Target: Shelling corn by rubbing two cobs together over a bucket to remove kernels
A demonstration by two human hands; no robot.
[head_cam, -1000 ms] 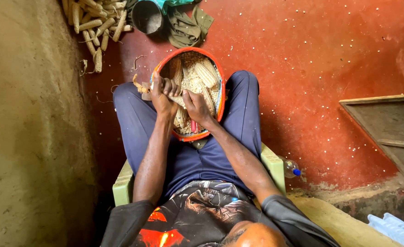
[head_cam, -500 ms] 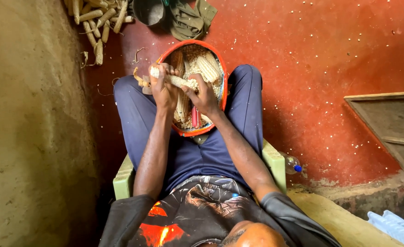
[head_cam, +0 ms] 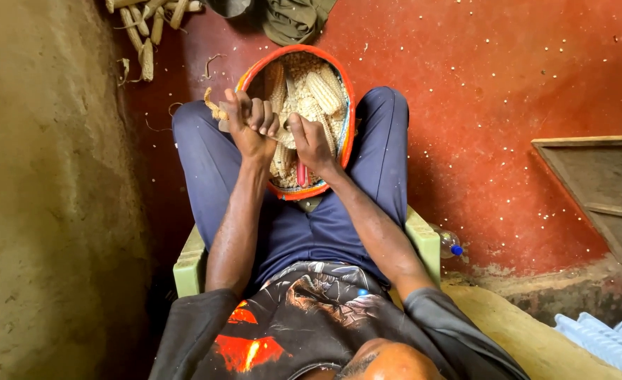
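An orange-rimmed basin (head_cam: 344, 105) rests between my knees, filled with maize cobs (head_cam: 321, 91) and loose kernels. My left hand (head_cam: 249, 125) is shut around one cob (head_cam: 216, 109) at the basin's left rim; the cob's end sticks out to the left of my fist. My right hand (head_cam: 309, 141) is closed against the same cob's other end, thumb pressing on it, just over the kernels. A small red object (head_cam: 301, 174) lies in the basin below my right hand.
I sit on a pale green chair (head_cam: 423, 239) on a red floor (head_cam: 480, 105) strewn with kernels. Bare cobs (head_cam: 142, 35) lie at top left by an earthen wall (head_cam: 50, 190). A plastic bottle (head_cam: 448, 243) lies by the chair, a wooden frame (head_cam: 599, 183) right.
The cob I held lifted across the basin half a second ago is now lower and gripped tighter in both hands. The view has shifted, so the basin sits lower in frame.
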